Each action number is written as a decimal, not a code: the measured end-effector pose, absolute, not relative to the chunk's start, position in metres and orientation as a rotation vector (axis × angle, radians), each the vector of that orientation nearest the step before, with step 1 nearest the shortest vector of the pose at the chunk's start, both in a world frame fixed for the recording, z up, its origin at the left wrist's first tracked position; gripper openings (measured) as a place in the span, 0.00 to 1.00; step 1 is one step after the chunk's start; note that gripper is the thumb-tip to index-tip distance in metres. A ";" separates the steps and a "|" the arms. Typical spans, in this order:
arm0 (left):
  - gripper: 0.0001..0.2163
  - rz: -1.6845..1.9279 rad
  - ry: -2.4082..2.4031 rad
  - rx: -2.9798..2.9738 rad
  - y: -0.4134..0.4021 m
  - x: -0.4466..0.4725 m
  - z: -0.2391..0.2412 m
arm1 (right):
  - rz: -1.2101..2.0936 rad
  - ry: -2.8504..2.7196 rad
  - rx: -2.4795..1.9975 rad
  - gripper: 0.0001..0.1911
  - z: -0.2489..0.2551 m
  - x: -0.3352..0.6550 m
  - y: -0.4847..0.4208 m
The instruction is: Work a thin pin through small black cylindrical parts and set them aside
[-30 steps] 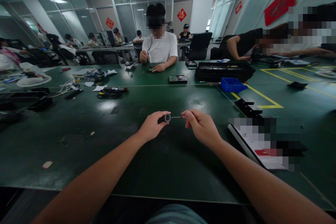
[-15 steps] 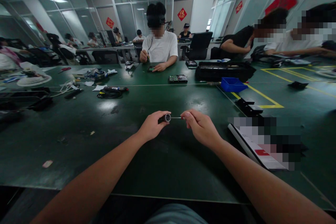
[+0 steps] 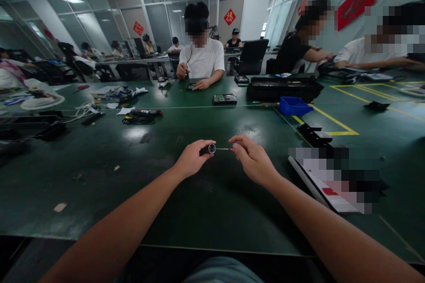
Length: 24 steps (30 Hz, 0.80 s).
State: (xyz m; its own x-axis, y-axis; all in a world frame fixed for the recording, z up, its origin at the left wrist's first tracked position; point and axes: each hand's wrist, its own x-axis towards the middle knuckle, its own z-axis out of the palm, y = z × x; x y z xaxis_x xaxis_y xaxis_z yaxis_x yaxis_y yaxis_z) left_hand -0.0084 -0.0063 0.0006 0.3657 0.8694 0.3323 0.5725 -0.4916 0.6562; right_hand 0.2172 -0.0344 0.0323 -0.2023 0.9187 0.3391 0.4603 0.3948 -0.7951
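My left hand (image 3: 191, 159) is closed around a small dark cylindrical part (image 3: 210, 148) with a round light-rimmed end facing right. My right hand (image 3: 254, 160) pinches a thin screwdriver (image 3: 226, 149) with a reddish handle, and its metal tip points left into the end of the cylinder. Both hands hover just above the dark green table (image 3: 186, 203), close in front of me, with both forearms stretched out from the bottom of the view.
A blue bin (image 3: 294, 106), a long black case (image 3: 282, 89) and a circuit board (image 3: 225, 99) lie farther back. A coiled black cable (image 3: 137, 118) sits back left. A white-and-black flat item (image 3: 323, 185) lies right of my hand. Several people sit around the tables.
My hands hold almost still; the right hand has shifted slightly up and left at the cylinder. The person at the back right has straightened up.
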 end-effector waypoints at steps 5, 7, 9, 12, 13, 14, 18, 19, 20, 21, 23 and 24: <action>0.18 0.936 1.261 2.194 -0.008 -0.006 0.003 | 0.849 -1.569 -1.111 0.11 0.031 0.215 -0.032; 0.19 0.940 1.270 2.187 -0.009 -0.005 0.003 | 0.892 -1.508 -1.076 0.12 0.028 0.214 -0.030; 0.19 0.959 1.288 2.171 -0.009 -0.004 0.004 | 0.912 -1.442 -1.057 0.14 0.024 0.212 -0.027; 0.19 1.002 1.281 2.170 -0.009 -0.003 0.006 | 0.971 -1.313 -1.012 0.16 0.017 0.210 -0.023; 0.19 1.016 1.267 2.181 -0.009 -0.003 0.007 | 1.001 -1.270 -1.003 0.16 0.016 0.209 -0.022; 0.18 1.027 1.252 2.201 -0.009 -0.003 0.007 | 1.030 -1.231 -0.996 0.17 0.015 0.209 -0.020; 0.16 1.005 1.240 2.329 -0.006 -0.004 0.009 | 1.137 -1.121 -0.985 0.15 0.009 0.211 -0.014; 0.16 0.984 1.257 2.348 -0.005 -0.005 0.009 | 1.152 -1.102 -0.994 0.15 0.007 0.212 -0.012; 0.16 0.960 1.277 2.354 -0.004 -0.005 0.008 | 1.153 -1.086 -1.011 0.14 0.006 0.213 -0.011; 0.17 0.937 1.298 2.350 -0.003 -0.006 0.007 | 1.140 -1.076 -1.029 0.14 0.004 0.214 -0.011; 0.17 0.899 1.320 2.339 -0.002 -0.006 0.005 | 1.097 -1.073 -1.048 0.14 0.003 0.214 -0.011; 0.18 0.890 1.320 2.339 -0.002 -0.007 0.005 | 1.074 -1.080 -1.049 0.14 0.004 0.214 -0.012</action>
State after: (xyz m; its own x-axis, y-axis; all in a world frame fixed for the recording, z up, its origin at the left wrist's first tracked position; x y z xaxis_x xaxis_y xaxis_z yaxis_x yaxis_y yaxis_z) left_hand -0.0068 -0.0021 0.0046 0.3821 0.8494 0.3641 0.6558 -0.5268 0.5408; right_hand 0.2136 -0.0118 0.0036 0.1356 0.9806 0.1413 -0.1360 0.1597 -0.9778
